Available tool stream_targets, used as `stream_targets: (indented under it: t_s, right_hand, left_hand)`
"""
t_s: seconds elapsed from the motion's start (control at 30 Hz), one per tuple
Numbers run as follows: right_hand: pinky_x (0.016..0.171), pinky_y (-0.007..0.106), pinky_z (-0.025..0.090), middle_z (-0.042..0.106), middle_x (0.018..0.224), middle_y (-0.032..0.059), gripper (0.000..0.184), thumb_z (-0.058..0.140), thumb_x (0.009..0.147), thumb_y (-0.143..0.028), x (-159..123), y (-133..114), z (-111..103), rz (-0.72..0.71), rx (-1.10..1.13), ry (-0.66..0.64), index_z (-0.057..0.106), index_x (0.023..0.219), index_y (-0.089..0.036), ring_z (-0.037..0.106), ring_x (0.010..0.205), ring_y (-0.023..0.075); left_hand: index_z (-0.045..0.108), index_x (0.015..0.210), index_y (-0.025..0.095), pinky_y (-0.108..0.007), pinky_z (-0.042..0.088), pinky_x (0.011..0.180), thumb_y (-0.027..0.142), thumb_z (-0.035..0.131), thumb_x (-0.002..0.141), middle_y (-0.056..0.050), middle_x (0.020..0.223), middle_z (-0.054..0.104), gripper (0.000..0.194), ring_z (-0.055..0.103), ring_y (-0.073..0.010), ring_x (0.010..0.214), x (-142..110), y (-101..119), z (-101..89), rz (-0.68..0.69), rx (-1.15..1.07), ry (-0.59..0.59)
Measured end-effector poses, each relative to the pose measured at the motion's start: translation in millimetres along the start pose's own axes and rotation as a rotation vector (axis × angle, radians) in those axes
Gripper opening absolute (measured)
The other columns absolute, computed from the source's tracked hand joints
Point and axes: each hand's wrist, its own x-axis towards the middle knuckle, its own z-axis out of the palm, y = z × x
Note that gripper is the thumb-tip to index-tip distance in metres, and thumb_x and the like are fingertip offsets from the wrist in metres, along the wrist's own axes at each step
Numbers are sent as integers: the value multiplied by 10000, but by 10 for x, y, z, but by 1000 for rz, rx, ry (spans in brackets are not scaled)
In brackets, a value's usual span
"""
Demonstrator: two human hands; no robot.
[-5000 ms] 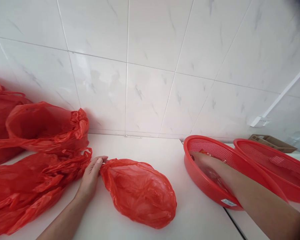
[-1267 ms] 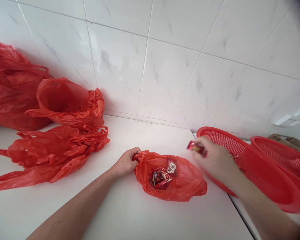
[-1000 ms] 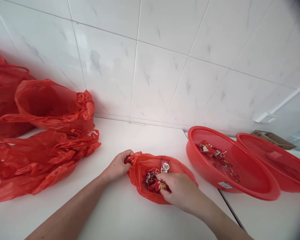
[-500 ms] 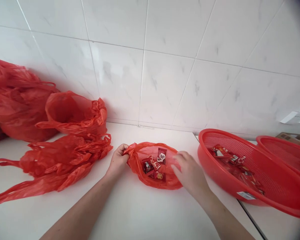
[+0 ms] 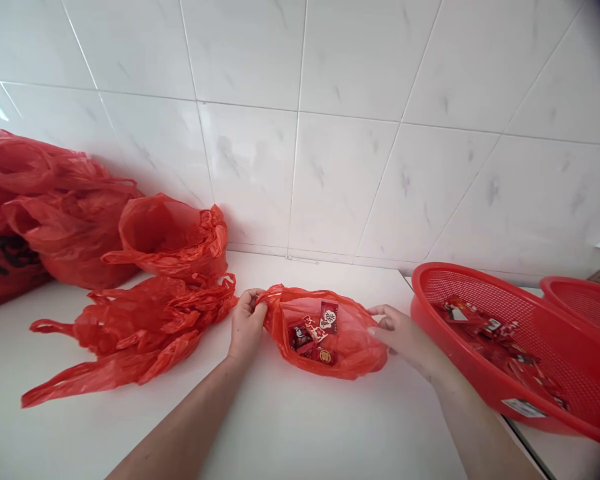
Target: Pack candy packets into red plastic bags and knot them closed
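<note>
A red plastic bag (image 5: 350,363) lies open in the middle of the white table, its mouth facing up. Several small red wrapped packets (image 5: 314,330) are inside it, some with white patterns. My left hand (image 5: 249,320) is closed on the gathered left edge of the bag. At the opposite end, my right hand (image 5: 400,333) grips the right rim between thumb and fingers. Part of that grip is hidden.
To the right, a red plastic basket (image 5: 425,320) holds many similar packets, with another red basket (image 5: 575,293) behind it. Crumpled red bags (image 5: 140,320) and fuller red bags (image 5: 80,233) crowd the left. A tiled wall (image 5: 340,180) closes the back.
My right hand has moved from over the bag's right side out to its right rim, and the bag's mouth is stretched wider. My left hand keeps its hold. The view has shifted slightly.
</note>
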Motion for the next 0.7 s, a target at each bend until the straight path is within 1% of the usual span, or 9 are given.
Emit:
stream_targets:
  t_s: [0.07,0.17,0.2,0.27,0.33,0.4,0.5,0.6,0.7]
  right_hand:
    - [570,247,418,527,672,-39,324,613,724,-337,27,-45,-10,-48,148,116,543,1018,-221,534,611,128]
    - [551,232,406,536,669,-37,269,670,680,-335,81,-112,-40,-112,410,209,572,892,-204,514,592,109]
    - [536,224,399,541,668,-36,263,698,651,-330,98,-136,-58,-125,506,236,573,842,-199,508,586,104]
    - [524,210,401,547,669,-36,280,752,588,-301,118,-197,-109,-150,700,285,563,765,-195,506,588,96]
    - [528,202,417,547,669,-40,301,786,547,-264,113,-278,-170,-177,838,282,557,730,-196,511,595,92]
    - [532,203,434,560,685,-36,305,798,542,-244,82,-370,-230,-188,897,232,563,731,-201,524,608,97]
    - [491,187,421,533,628,-40,286,797,563,-232,15,-476,-303,-195,951,160,578,745,-211,493,559,85]
    - [450,158,388,479,592,-54,251,789,586,-216,-38,-506,-367,-260,1062,151,581,728,-212,433,518,58]
    - [458,149,394,489,676,-50,226,781,604,-201,-96,-504,-446,-316,1140,182,584,715,-212,434,543,44]
  left_hand:
    - [528,860,177,-186,409,516,244,557,733,14,749,560,146,496,-87,579,19,54,6,-42,-74,26]
    - [524,882,192,-170,391,498,226,594,708,47,662,501,191,453,-70,530,62,226,-15,-101,-206,84]
    - [526,889,196,-160,380,494,215,601,704,57,631,477,201,437,-64,517,75,313,-27,-92,-237,99]
    - [537,907,199,-145,359,488,205,611,711,59,604,458,209,427,-60,518,90,530,-49,-17,-272,117]
    - [548,923,201,-139,354,490,212,620,726,50,614,468,210,444,-63,542,87,777,-52,95,-283,111]
    - [555,929,203,-142,369,505,223,625,741,44,630,475,201,458,-63,559,71,1019,-25,182,-278,75]
    - [561,920,200,-148,387,511,241,627,760,36,647,491,177,474,-63,560,45,1313,60,236,-251,-27]
    - [567,922,196,-148,392,500,242,635,761,25,665,518,181,490,-69,572,37,1501,134,276,-200,-107]
    - [575,934,195,-150,402,502,234,652,748,23,678,534,205,501,-69,579,43,1603,147,341,-162,-73]
